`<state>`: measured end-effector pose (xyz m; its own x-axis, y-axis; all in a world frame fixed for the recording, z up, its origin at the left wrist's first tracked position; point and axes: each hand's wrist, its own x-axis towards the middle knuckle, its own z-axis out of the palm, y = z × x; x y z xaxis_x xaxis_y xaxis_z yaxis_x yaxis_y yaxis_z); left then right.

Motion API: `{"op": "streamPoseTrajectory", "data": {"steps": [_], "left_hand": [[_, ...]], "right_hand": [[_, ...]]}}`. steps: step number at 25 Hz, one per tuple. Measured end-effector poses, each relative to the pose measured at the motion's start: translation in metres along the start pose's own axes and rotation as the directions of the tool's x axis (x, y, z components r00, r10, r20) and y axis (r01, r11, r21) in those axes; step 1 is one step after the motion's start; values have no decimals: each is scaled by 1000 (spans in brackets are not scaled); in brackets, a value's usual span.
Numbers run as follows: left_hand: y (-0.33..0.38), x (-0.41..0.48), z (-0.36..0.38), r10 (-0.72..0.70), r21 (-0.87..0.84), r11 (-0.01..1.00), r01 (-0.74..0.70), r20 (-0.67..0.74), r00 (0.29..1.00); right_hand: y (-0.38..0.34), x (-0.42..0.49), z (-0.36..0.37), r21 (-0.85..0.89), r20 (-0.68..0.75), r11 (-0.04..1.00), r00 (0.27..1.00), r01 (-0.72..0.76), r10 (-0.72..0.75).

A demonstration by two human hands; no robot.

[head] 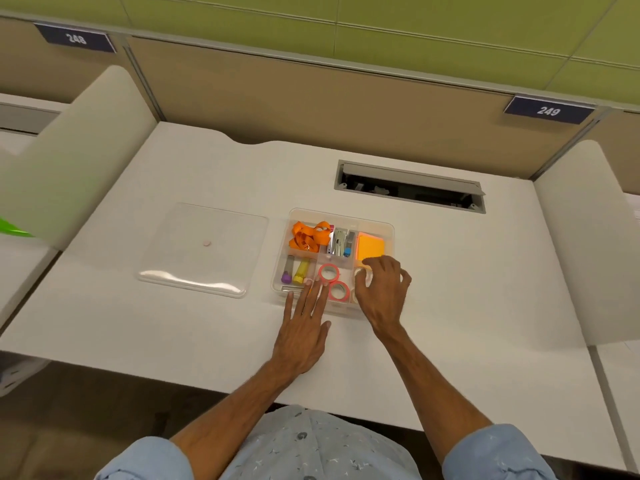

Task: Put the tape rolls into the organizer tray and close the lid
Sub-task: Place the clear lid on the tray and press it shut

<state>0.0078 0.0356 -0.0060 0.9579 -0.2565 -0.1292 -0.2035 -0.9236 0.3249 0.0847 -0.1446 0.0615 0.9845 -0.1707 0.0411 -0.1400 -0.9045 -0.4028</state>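
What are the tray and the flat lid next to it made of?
Both look like clear, shiny plastic. You can see the white desk through the lid, with a bright glare stripe. The tray has see-through walls showing its contents.

I see a white desk point(450, 289) with an open grey cable hatch point(410, 186) at the back. Tan partition panel point(311, 98) behind carries dark number plates, 248 point(75, 38) and 249 point(549, 110). Bright green scrap point(12, 227) at far left.
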Motion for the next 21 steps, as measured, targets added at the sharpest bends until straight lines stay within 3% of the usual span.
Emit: {"op": "streamPoseTrajectory", "data": {"steps": [5, 10, 15, 21], "left_hand": [[-72, -14, -32, -167, -73, 985, 159, -131, 977], [-157, -43, -57, -341, -50, 940, 337, -123, 932], [-215, -61, -70, -387, 27, 922, 387, -24, 922], [-243, -74, -74, -333, 31, 943, 332, 22, 943]], "right_hand": [[-73, -6, 30, 104, 118, 941, 936, 321, -332], [-156, -27, 74, 63, 297, 830, 784, 554, -545], [-206, -48, 116, -39, 530, 762, 660, 647, -533], [-221, -65, 131, -164, 533, 773, 715, 612, -453]]}}
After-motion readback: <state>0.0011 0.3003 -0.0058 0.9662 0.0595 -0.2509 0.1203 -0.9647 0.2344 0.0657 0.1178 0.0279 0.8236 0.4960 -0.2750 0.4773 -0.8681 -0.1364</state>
